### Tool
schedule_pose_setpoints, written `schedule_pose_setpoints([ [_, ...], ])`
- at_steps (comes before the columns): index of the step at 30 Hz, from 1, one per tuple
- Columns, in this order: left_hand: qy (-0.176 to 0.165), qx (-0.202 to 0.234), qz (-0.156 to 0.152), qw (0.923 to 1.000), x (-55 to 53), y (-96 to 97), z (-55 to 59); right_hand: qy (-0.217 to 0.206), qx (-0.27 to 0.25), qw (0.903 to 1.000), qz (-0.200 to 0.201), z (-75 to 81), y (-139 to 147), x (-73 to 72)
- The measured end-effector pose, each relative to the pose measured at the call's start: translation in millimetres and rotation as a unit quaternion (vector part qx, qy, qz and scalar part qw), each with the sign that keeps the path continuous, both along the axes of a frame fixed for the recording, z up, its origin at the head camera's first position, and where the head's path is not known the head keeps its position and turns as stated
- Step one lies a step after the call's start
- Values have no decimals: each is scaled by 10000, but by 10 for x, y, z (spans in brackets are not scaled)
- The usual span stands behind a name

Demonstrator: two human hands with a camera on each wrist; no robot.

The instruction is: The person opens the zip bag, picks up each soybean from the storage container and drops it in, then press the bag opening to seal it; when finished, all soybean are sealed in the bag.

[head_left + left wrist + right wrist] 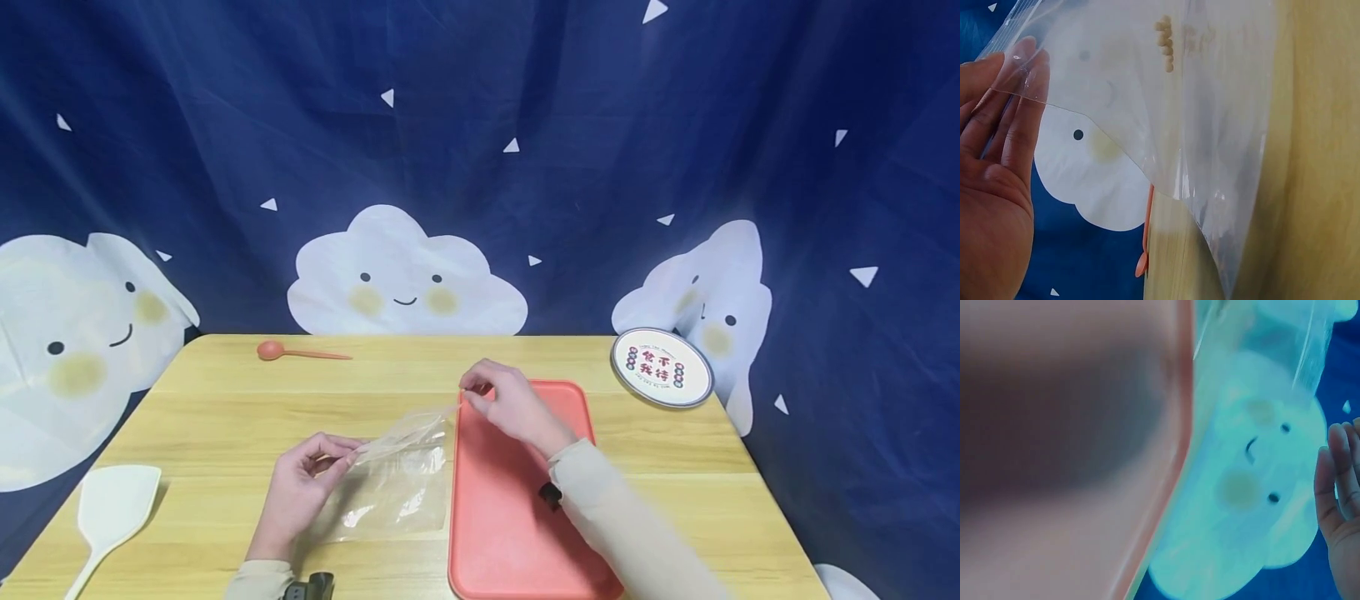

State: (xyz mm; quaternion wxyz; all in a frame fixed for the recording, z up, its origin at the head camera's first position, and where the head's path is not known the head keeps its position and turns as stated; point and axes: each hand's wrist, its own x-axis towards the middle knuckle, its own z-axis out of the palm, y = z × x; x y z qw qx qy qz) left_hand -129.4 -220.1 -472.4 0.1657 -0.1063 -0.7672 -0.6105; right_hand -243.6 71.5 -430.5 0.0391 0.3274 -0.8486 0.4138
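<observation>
A clear zip-lock bag [405, 492] stretches between both hands, its upper edge raised and its lower part spread over the wooden table. My left hand [303, 483] pinches the near end of that edge between thumb and fingers; the left wrist view shows the fingertips behind the clear film [1222, 112], beside the zip strip. My right hand [513, 404] pinches the far corner, reaching across the red tray [491, 517]. A short row of small tan marks [1165, 44] shows through or on the film.
An orange-red spoon [272, 351] lies near the table's back edge. A white turner [116, 504] rests at the left, handle towards me. At the back right corner sits an oval plate [654, 368] with printed characters. A dark blue curtain [450, 175] hangs behind the table.
</observation>
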Motion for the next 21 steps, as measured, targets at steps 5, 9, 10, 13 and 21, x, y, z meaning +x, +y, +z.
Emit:
schedule_pose_setpoints([
  [5,-13,2,17,10000,1,1,12,-49,-302,9987,412,24,-185,159],
  [9,19,-44,-64,10000,2,-8,9,-116,-416,9964,734,0,-330,222],
  [10,36,-62,-100,9999,3,-9,7,-103,-408,9959,798,-11,-365,231],
  [13,60,-99,-156,9998,0,-7,-5,-71,-271,9951,953,-48,-456,253],
  [21,62,-111,-156,9998,-17,12,-15,486,819,9913,908,-107,-581,303],
])
